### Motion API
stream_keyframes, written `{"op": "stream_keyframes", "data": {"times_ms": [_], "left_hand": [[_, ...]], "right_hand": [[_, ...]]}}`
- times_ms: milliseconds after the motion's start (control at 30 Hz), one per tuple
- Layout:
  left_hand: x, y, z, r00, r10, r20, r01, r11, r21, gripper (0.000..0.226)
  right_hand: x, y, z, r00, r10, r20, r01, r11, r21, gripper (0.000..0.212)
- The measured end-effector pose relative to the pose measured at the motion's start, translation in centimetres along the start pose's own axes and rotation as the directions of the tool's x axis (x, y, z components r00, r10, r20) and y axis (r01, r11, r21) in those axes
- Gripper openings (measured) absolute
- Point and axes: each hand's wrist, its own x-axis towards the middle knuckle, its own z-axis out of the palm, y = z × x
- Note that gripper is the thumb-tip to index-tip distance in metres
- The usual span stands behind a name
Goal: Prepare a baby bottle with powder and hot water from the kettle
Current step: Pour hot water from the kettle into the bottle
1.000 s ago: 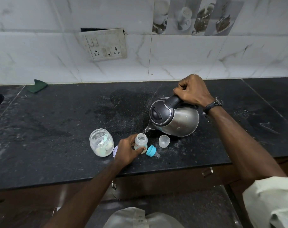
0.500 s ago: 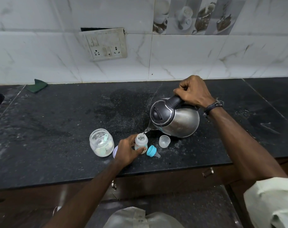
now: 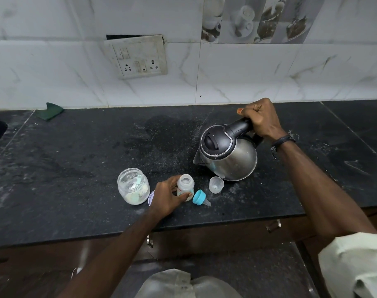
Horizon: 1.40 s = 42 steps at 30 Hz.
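Powder jar (image 3: 133, 186) is seen upright on the black counter (image 3: 75, 160), w/ a scoop inside. Just beside it the baby bottle (image 3: 185, 187) is stood upright, long axis vertical, mouth open upward; it is clasped round its lower body by the left hand (image 3: 168, 195). Blue teat cap (image 3: 199, 197) is laid on its side, teat pointing right. Kettle (image 3: 227, 157) is held near-upright by its handle in the clenched right hand (image 3: 260, 119), spout pointing left.

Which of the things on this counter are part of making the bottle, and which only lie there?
For the job: steel kettle with black handle in right hand; open clear baby bottle in left hand; blue teat cap; glass powder jar; small clear cup.

Lying about: green cloth; wall socket plate.
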Motion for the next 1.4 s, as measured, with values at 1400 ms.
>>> {"op": "stream_keyframes", "data": {"times_ms": [1400], "left_hand": [[0.0, -0.3, 0.0, 0.998, -0.023, -0.054, 0.024, 0.999, 0.028, 0.058]], "right_hand": [[13.4, 0.0, 19.9, 0.815, 0.547, -0.191, -0.441, 0.8, 0.406, 0.038]]}}
